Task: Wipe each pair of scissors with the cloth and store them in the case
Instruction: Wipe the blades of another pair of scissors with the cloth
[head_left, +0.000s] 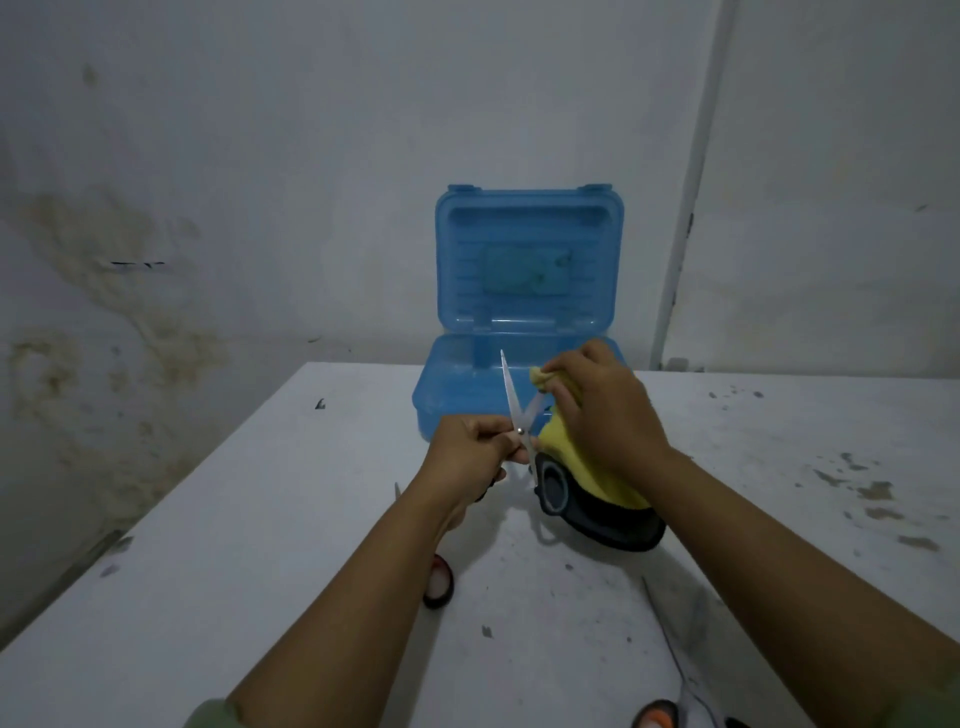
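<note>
Yellow cloth (566, 447) pinched by my right hand (597, 410) around one blade; left hand (467, 457) fingers grip the spread scissors (511, 400) at the pivot, steadying them before the open case (524, 270).

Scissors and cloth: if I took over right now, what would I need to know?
Left hand: holds open scissors near the pivot, blades up.
Right hand: grips the yellow cloth on one blade.
Blue case: open at the back of the table; its inside is hard to see.
Left: finish this pair and store it. Two more lie on the table, red-handled and orange-handled.
</note>
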